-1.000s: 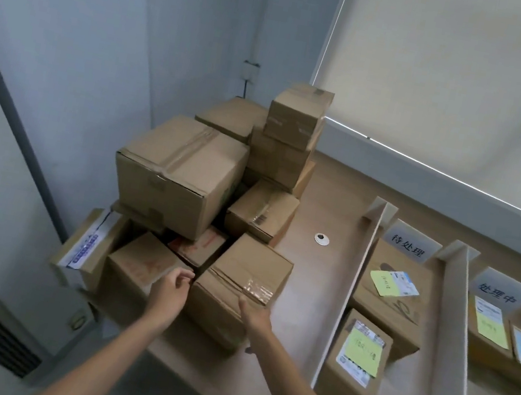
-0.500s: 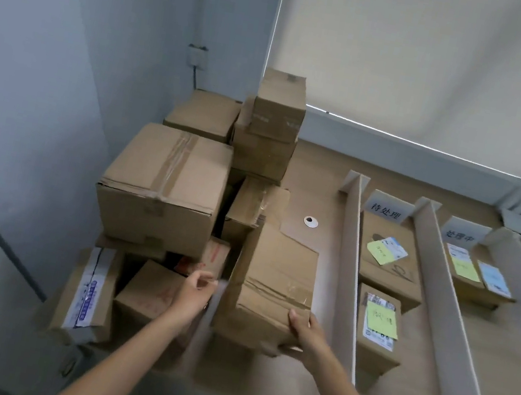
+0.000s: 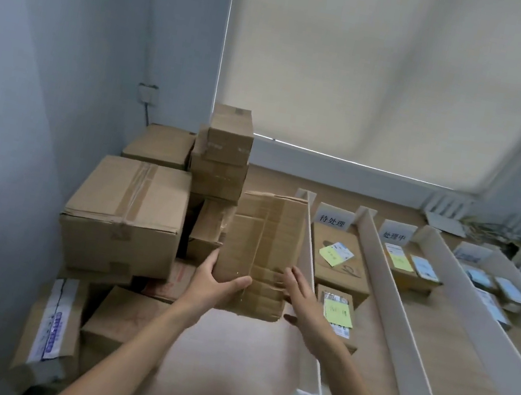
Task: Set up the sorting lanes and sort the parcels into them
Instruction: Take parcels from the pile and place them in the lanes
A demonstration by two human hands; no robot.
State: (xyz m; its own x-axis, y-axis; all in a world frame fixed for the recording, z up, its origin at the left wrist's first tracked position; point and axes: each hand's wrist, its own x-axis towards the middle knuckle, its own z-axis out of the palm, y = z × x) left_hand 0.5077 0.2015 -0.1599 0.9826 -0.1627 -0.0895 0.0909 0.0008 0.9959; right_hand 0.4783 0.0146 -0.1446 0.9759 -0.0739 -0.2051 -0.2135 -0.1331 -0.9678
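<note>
Nearby, left hand (image 3: 215, 288) curls round the lower corner of a creased corrugated parcel (image 3: 261, 242), held above the table (image 3: 223, 358) | right hand (image 3: 307, 301) flat-fingered at its right edge, blurred | beyond: smooth white dividers (image 3: 388, 296), taped boxy cartons (image 3: 123, 218).

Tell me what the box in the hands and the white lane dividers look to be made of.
The held box: brown corrugated cardboard, matte. Ribbing shows across its face, and its flaps are creased. The lane dividers: smooth, matte white sheet with a thick square edge, probably foam board or plastic. The look does not settle which.
</note>
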